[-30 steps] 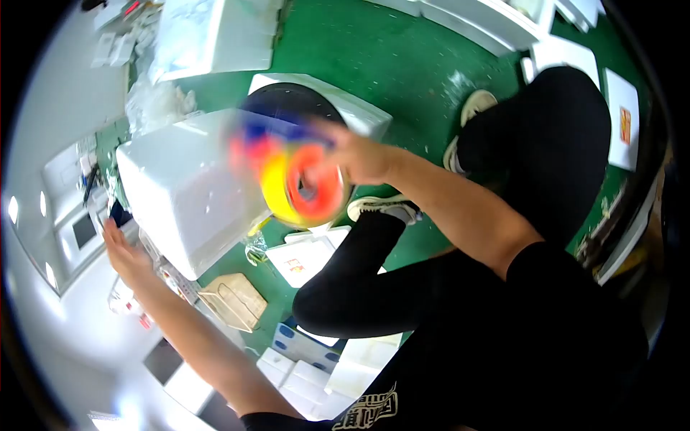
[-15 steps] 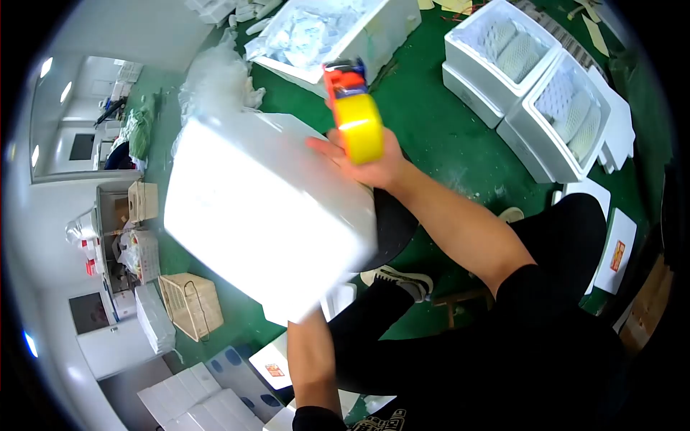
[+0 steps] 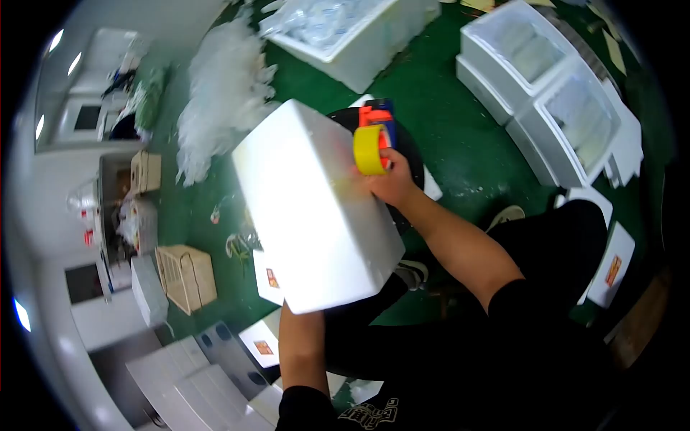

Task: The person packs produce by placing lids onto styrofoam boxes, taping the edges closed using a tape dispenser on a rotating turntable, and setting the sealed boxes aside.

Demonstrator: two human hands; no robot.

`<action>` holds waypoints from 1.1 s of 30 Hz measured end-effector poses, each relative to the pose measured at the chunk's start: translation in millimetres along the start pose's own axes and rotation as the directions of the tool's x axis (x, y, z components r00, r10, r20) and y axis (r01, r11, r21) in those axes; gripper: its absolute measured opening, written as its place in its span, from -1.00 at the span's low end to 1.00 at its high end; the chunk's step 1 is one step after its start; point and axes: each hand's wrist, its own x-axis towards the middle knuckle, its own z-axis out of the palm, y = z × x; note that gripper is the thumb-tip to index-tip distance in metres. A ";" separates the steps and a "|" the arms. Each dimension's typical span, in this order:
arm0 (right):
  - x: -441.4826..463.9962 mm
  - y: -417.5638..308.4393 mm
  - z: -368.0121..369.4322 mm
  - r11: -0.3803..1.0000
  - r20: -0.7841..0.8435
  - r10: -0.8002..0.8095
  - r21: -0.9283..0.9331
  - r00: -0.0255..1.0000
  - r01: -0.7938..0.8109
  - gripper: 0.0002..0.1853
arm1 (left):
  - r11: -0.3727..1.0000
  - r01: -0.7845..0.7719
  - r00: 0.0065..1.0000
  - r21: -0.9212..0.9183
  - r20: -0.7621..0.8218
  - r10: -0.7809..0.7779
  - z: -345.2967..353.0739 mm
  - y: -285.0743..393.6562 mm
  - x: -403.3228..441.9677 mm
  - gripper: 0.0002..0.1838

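A white foam box (image 3: 309,208) is tilted in front of me above a black round stool seat (image 3: 410,147). My right hand (image 3: 394,183) is closed on a tape dispenser (image 3: 376,136) with a yellow roll and red and dark blue parts. That hand is against the box's upper right side, where a faint yellowish strip shows. From below, my left forearm (image 3: 302,348) reaches up to the box's lower edge. The box hides my left hand and its fingers.
A large foam box (image 3: 374,61) holding clear plastic bags stands at the top. Two open foam boxes (image 3: 521,100) with netted contents sit at right. Plastic film (image 3: 223,90) lies on the green floor. A beige basket (image 3: 188,276) and labelled lids (image 3: 611,266) lie around.
The white box has turned more upright and shifted right. My right hand has moved slightly right and down with the tape dispenser, which has turned. My view has shifted a little.
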 end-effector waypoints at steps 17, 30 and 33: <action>86.2 -118.5 -10.5 0.430 -0.070 0.672 -0.773 0.737 -0.466 -0.17 | -0.534 -0.844 0.173 -0.051 0.917 -0.360 201.9 113.8 -20.7 -0.12; -191.8 -235.9 -90.0 0.713 -0.483 0.434 -0.332 0.761 -0.618 -0.18 | -0.778 -0.269 0.835 0.568 0.540 0.106 249.7 111.2 -21.7 -0.33; -219.6 -230.1 -70.8 0.629 -0.550 0.391 -0.426 0.738 -0.650 -0.19 | -0.607 -0.061 0.931 0.792 0.265 0.251 220.9 136.2 24.1 -0.29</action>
